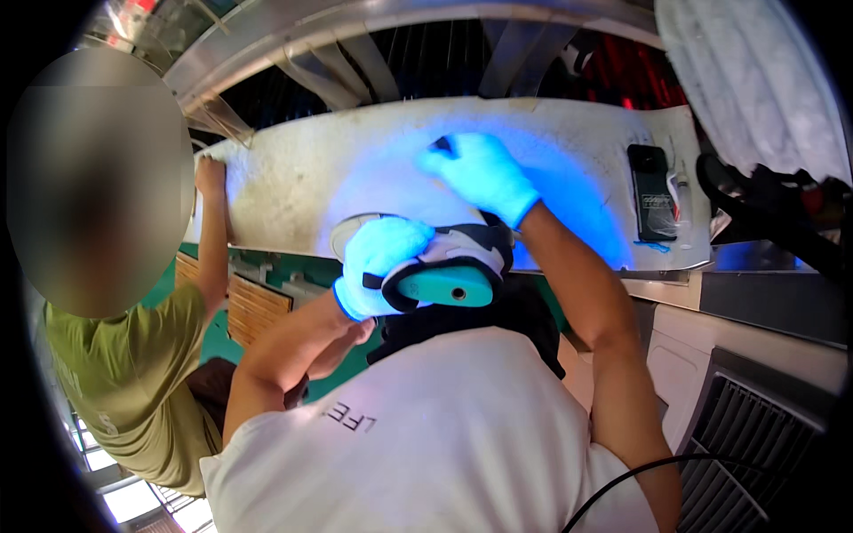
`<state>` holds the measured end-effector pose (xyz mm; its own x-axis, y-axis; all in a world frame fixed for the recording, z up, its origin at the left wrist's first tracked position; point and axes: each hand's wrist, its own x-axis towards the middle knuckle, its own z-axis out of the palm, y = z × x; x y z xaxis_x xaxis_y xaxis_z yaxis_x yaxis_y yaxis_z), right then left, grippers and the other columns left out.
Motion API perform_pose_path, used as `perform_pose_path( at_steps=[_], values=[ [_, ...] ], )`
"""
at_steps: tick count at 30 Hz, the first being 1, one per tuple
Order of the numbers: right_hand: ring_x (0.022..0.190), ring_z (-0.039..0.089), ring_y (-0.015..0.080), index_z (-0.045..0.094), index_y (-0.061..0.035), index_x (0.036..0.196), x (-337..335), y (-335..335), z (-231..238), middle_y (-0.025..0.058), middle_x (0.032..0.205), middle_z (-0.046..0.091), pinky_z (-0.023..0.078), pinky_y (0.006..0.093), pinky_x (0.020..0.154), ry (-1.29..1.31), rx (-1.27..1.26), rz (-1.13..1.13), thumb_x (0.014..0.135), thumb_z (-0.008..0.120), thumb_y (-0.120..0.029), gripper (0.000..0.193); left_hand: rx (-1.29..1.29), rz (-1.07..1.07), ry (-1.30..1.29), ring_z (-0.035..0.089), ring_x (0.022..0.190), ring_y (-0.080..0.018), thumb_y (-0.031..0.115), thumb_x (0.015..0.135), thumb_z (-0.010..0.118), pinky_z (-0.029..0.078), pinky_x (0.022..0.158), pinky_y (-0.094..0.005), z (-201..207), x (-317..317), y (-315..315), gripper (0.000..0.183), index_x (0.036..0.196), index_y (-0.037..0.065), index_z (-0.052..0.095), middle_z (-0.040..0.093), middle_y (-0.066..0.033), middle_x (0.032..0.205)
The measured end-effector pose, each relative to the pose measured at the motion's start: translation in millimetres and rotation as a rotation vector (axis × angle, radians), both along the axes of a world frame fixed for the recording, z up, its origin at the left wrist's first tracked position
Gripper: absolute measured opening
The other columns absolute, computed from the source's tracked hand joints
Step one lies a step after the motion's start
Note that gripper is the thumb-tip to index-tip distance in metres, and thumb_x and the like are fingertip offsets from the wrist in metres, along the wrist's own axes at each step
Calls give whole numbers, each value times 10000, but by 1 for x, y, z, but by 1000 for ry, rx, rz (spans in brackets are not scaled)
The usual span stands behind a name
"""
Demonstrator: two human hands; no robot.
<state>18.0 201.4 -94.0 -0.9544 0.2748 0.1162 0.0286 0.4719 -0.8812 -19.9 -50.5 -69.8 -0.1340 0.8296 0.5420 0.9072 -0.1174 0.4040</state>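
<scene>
Our left hand (pixel 384 265) grips a teal-and-black tool (pixel 449 274) at the white desk (pixel 293 186) edge; our right hand (pixel 480 173), fingers loosely spread, rests on the desk beyond it

One screen observed: a black rectangular phone (pixel 651 192) lying flat on the white panel (pixel 293 182), well to the right of the right hand (pixel 481 171), display dark with pale markings

My left hand (pixel 378 262), gloved, is curled in a closed grip with the bare forearm bent sharply at the elbow, while my right hand (pixel 480 173), also gloved, reaches further forward, fingers bent down and pinched together, forearm bare and stretched nearly straight.
</scene>
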Motion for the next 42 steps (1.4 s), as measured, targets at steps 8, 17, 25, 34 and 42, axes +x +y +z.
perform_pose_path(
  at_steps=[8,17,25,34,42],
  values=[
    [569,639,141,713,-24,992,108,62,-47,51,766,682,494,332,534,131,-542,-637,1062,791,-362,354,-429,356,-501,762,1187,-437,562,776,932,601,1036,-461,64,-16,58,927,1430,-22,632,775,-265,1231],
    [697,729,213,757,-16,1045,143,11,-39,108,843,771,578,386,673,-4,-197,-430,1009,827,-372,365,-682,496,15,750,1239,-441,666,696,917,592,1078,-489,57,-27,43,1201,1662,79,512,762,-242,1384],
    [948,798,433,801,-23,1058,129,-6,-23,240,1006,813,618,510,823,-117,159,-257,972,822,-493,479,-797,500,-125,797,1093,-419,556,668,909,637,980,-483,65,-53,44,1102,1648,174,579,816,-214,1234],
    [953,769,486,780,-5,1034,107,-6,-27,286,994,785,608,571,831,-215,253,-220,989,766,-537,534,-812,532,-156,798,1101,-415,569,643,923,635,992,-484,54,-61,43,1099,1627,194,610,817,-200,1257],
    [1130,750,476,745,-24,1274,119,44,1,300,1211,767,588,553,999,-459,431,-250,994,749,-574,617,-659,549,-137,760,1199,-426,483,675,936,605,1050,-484,61,-43,36,1013,1579,141,634,765,-201,1381]
  ],
)
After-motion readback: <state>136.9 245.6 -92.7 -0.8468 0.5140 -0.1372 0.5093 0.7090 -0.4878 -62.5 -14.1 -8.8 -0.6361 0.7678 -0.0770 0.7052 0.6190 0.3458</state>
